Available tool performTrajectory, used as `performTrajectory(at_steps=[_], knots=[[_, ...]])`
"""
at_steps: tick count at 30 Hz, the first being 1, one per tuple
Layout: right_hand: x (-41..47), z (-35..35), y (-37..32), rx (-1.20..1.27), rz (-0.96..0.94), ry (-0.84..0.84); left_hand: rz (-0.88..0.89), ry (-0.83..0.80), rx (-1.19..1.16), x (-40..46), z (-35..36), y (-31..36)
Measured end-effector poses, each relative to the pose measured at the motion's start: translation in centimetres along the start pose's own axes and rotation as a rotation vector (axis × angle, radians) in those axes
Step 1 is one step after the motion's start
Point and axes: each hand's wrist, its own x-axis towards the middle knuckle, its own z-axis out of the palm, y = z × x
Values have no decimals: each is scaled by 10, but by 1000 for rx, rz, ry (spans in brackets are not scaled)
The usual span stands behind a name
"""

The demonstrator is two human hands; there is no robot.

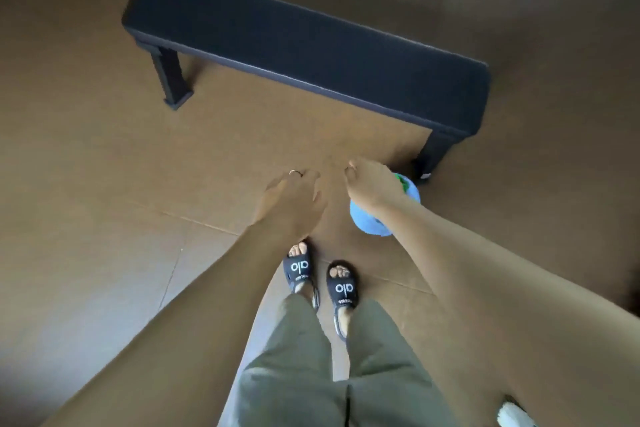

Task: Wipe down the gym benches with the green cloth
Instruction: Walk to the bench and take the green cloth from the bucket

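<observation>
head-worn view, facing steeply down, floor (pixel 104 184)

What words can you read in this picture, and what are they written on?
"alo" on the strap of the left slipper.
"alo" on the strap of the right slipper.
Small white print under each "alo": too small and blurred to read.
A pale tag low on the near leg of the bench: too blurred to read.
No text shows on the cloth under the right hand.
</observation>
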Motion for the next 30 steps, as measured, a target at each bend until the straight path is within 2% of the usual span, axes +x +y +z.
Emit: performTrajectory(at_steps=[4, 9, 15, 18, 20, 22, 24, 26, 28, 30], knots=[[51, 2, 53, 103, 134, 79, 81, -65, 40, 78, 41, 15], [113, 38, 150, 137, 270, 68, 151, -124, 71, 153, 114, 29], [207, 133, 260, 123, 354, 0, 250, -164, 83, 247, 237, 35], [257, 188, 303, 152, 377, -102, 304, -198, 105, 299, 300, 35], [287, 216, 326, 120, 363, -93, 337, -207, 115, 333, 337, 32], [312, 238, 346, 43, 306, 38, 349, -221, 98, 366, 368, 29], [332, 245, 359, -10, 253, 116, 349, -223, 17, 393, 391, 25], [350, 236, 365, -10, 187, 93, 303, -244, -127, 414, 406, 23], [361, 219, 364, 96, 129, 83, 265, -259, -256, 427, 410, 23], [360, 202, 358, 255, 86, 140, 278, -238, -305, 431, 406, 27]])
